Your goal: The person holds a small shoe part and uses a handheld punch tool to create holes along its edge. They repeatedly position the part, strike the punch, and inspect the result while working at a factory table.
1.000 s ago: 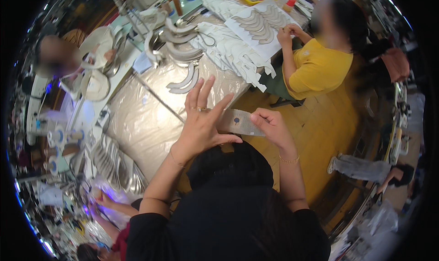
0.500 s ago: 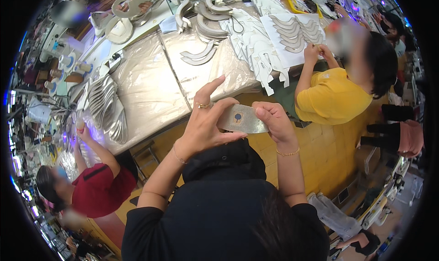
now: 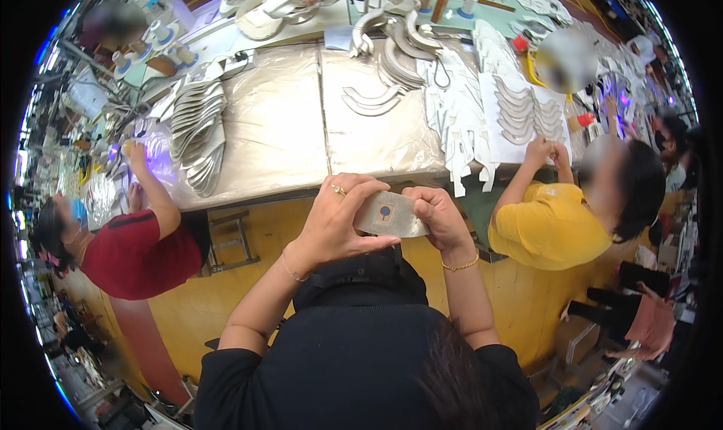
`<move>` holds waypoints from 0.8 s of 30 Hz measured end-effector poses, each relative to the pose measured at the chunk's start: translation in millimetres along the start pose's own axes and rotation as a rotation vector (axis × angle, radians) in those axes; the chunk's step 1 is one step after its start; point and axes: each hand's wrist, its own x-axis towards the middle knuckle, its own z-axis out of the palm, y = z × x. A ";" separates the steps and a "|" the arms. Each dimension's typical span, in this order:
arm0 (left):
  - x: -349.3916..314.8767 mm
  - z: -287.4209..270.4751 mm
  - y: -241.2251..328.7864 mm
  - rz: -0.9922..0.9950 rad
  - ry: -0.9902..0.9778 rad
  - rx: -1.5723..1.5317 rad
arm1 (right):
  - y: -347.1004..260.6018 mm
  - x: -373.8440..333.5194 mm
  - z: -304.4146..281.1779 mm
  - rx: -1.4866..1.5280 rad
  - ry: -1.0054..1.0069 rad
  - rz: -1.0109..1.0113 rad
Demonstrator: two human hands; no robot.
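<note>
A small grey rectangular piece (image 3: 407,221) is held up in front of my chest, short of the table edge. It looks flat and slightly bent, with a tan-framed patch and a dark blue round mark on it. My left hand (image 3: 339,215) is closed on its left end, thumb below and fingers along the top. At the right end my right hand (image 3: 446,218) pinches it, the thumb lying on its face. What it is made of is hard to tell.
Ahead stands a plastic-covered table (image 3: 263,129) with curved grey pieces (image 3: 373,100), white cut sheets (image 3: 459,129) and a fanned grey stack (image 3: 197,129). A person in red (image 3: 132,253) works at left, another in yellow (image 3: 553,223) at right. A metal stool (image 3: 233,242) stands under the table.
My view has turned, so the table sits more squarely ahead. The raised finger of my left hand has come down beside the others. Both hands still hold the grey piece.
</note>
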 end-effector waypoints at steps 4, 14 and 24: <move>-9.1 -14.9 -9.7 -0.047 0.041 0.061 | 8.1 22.7 14.6 0.011 -0.043 0.044; -40.2 -71.4 -44.3 -0.219 0.172 0.077 | 28.7 86.9 67.4 0.047 -0.135 0.180; -83.2 -144.9 -96.7 -0.164 0.131 0.293 | 25.8 161.9 137.6 -0.629 -0.356 0.229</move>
